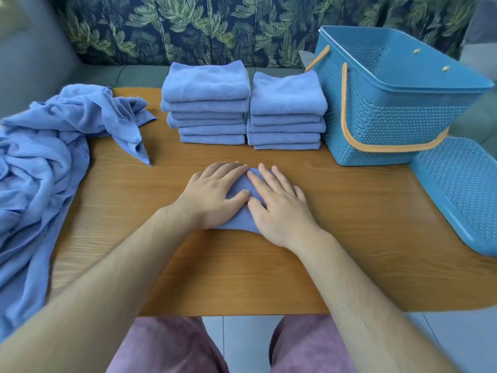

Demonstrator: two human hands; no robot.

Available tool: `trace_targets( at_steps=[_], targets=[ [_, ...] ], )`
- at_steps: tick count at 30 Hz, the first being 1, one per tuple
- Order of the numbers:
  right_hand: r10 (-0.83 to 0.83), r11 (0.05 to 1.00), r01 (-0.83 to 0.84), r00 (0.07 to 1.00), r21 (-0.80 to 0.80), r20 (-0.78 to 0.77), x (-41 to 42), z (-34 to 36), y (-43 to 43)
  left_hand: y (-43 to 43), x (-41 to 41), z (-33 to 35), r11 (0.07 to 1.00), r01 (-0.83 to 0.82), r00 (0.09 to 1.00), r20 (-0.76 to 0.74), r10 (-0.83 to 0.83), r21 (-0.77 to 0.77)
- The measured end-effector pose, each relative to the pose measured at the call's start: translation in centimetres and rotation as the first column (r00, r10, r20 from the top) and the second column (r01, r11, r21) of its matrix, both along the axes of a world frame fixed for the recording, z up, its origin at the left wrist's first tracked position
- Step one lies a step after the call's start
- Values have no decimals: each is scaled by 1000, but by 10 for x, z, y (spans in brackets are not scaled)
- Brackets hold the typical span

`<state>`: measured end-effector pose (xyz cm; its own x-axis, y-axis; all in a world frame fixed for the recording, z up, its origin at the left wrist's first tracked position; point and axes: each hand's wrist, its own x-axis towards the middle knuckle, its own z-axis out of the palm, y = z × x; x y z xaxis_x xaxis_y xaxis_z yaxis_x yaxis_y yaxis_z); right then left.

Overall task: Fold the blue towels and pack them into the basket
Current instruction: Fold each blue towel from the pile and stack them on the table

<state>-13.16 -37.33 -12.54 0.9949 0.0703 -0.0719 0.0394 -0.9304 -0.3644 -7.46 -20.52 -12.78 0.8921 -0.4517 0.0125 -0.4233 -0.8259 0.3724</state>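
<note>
**Pressing a folded towel flat, stacks and basket beyond**

Sitting closest to the camera are the person's knees in pink trousers (166,345), just below the near edge of a wooden table (242,273). Two bare forearms reach forward over the tabletop and converge at its middle.

The left hand (212,195) and right hand (279,205) lie side by side, palms down, on a small folded blue towel (242,219). The fingers of both are straight and spread, gripping nothing. The thumbs come close together over the middle of the cloth. Only a wedge of the towel shows between and below the hands; the rest is covered.

Farther back on the left, a loose heap of unfolded blue towels (53,146) spills over the table's left edge, with one corner trailing out onto the wood.

Behind the hands, well apart from them, two stacks of folded blue towels stand just beside each other: the left stack (207,103) and the right stack (286,111).

To the right of the stacks stands an upright, open blue basket (376,125) with a woven-look wall and orange handles (347,122) hanging down its side. Its blue lid (457,189) lies flat at the table's right edge, next to the basket.

At the back runs a dark, leaf-patterned sofa cushion (215,30).
</note>
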Motion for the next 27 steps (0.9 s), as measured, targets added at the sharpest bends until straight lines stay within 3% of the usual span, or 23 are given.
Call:
trace_targets(
  at_steps=[3, 6, 9, 12, 17, 22, 27],
  targets=[
    [-15, 999, 16, 1000, 52, -19, -3, 1, 1, 2, -6, 1, 999, -14, 998, -58, 11, -48],
    [-156, 980, 160, 987, 118, -41, -14, 12, 6, 4, -27, 5, 969, -187, 980, -97, 173, -161],
    [-300, 953, 302, 949, 6, -98, -29, 23, 16, 1, -52, 2, 927, -361, 931, -103, 351, -101],
    [-297, 953, 297, 955, -64, 11, -39, 19, 30, 2, -61, -4, 931, -341, 939, -14, 342, -130],
    [-276, 932, 240, 955, 273, 105, -43, 20, 25, 2, -63, 6, 854, -282, 959, -116, 258, -437],
    [-277, 900, 165, 932, 404, 234, -27, 48, 4, -14, -47, 44, 772, -234, 969, -81, 232, -591],
    [-258, 945, 156, 896, 286, 363, 40, 113, -37, -46, 22, 114, 812, -129, 979, 57, 196, -569]
  ],
)
